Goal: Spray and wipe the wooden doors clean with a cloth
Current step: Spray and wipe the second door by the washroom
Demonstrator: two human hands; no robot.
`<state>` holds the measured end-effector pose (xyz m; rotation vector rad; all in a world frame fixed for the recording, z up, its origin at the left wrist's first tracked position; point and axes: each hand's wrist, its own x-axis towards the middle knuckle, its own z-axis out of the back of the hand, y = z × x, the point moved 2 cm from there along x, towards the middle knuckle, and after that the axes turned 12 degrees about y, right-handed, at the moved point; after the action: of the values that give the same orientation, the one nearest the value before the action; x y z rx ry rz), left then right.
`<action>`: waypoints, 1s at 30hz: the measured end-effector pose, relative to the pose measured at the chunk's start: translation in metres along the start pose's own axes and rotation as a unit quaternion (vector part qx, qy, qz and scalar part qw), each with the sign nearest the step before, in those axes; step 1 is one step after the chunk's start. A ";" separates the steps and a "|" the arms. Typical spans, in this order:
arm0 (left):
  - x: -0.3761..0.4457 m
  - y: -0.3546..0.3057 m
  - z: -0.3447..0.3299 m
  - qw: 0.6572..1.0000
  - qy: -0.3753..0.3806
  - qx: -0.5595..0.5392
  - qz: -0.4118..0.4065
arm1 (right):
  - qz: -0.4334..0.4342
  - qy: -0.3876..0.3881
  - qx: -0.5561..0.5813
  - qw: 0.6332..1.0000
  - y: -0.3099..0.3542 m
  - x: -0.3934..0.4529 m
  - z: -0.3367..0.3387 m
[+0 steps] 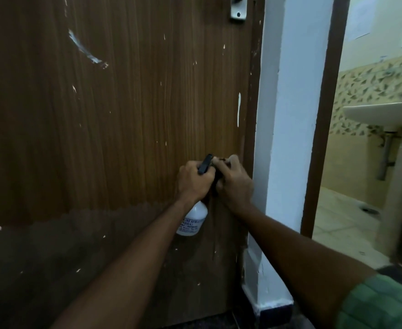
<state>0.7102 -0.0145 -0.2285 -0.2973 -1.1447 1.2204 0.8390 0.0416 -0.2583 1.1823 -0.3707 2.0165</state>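
A green sleeve covers the right arm. Both hands meet at a white spray bottle before the wooden door: the left hand grips its neck, the right hand curls around its black nozzle.

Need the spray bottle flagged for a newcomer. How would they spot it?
Start at the brown wooden door filling the left of the view. Near its right edge, both hands meet: the left hand grips the spray bottle. It is the only white thing there, with blue lettering and a black trigger head.
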 end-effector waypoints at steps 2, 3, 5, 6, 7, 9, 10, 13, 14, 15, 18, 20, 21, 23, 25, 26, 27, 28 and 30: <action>-0.003 0.001 -0.001 1.000 0.012 0.000 0.003 | 0.034 0.031 0.005 0.999 -0.007 -0.020 -0.009; -0.005 0.003 -0.001 1.000 0.020 0.000 0.006 | 0.039 0.035 0.009 0.999 -0.010 -0.024 -0.010; -0.007 0.007 -0.003 0.999 0.029 -0.005 0.011 | 0.021 0.015 0.026 0.999 -0.009 -0.017 -0.006; -0.006 0.008 -0.003 0.999 0.030 -0.008 0.016 | -0.007 -0.007 0.037 0.999 -0.008 -0.009 -0.003; -0.005 0.007 -0.003 0.999 0.028 -0.010 0.019 | -0.044 -0.037 0.049 0.997 -0.007 0.002 0.002; 0.000 0.003 -0.002 1.000 0.019 -0.011 0.020 | -0.112 -0.087 0.074 0.987 -0.009 0.026 0.013; 0.003 0.000 -0.001 1.000 0.017 -0.014 0.018 | -0.128 -0.097 0.080 0.984 -0.011 0.035 0.015; 0.009 -0.011 -0.001 1.000 0.009 -0.028 0.009 | -0.135 -0.092 0.072 0.984 -0.018 0.027 0.006; 0.010 -0.014 -0.002 0.999 0.007 -0.033 0.006 | -0.136 -0.081 0.059 0.986 -0.021 0.013 -0.002; 0.011 -0.016 -0.003 0.999 0.004 -0.040 0.004 | -0.134 -0.069 0.048 0.987 -0.023 -0.004 -0.009; 0.010 -0.018 -0.006 0.998 0.012 -0.058 0.005 | -0.142 -0.043 0.063 0.987 -0.027 -0.018 -0.013; 0.010 -0.015 -0.007 0.998 0.022 -0.061 0.005 | -0.193 -0.082 0.099 0.973 -0.022 0.017 0.003; 0.010 -0.013 -0.007 0.998 0.024 -0.061 0.004 | -0.215 -0.104 0.112 0.965 -0.019 0.036 0.013; 0.012 -0.011 -0.006 0.998 0.021 -0.059 -0.002 | -0.214 -0.136 0.130 0.958 -0.016 0.059 0.023; 0.015 -0.011 -0.006 0.998 0.020 -0.056 -0.004 | -0.191 -0.144 0.120 0.964 -0.016 0.053 0.019; 0.017 -0.014 -0.006 0.998 0.022 -0.054 -0.004 | -0.185 -0.142 0.111 0.966 -0.017 0.041 0.014; 0.019 -0.018 -0.005 0.998 0.023 -0.052 -0.006 | -0.182 -0.138 0.106 0.968 -0.017 0.028 0.008; 0.022 -0.022 -0.004 0.998 0.024 -0.051 -0.008 | -0.184 -0.128 0.109 0.968 -0.017 0.018 0.003; 0.028 -0.031 -0.003 0.998 0.019 -0.060 -0.013 | -0.188 -0.118 0.116 0.968 -0.018 0.023 0.005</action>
<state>0.7277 -0.0014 -0.1930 -0.3930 -1.1880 1.1202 0.8487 0.0615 -0.2382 1.5182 -0.0168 1.6242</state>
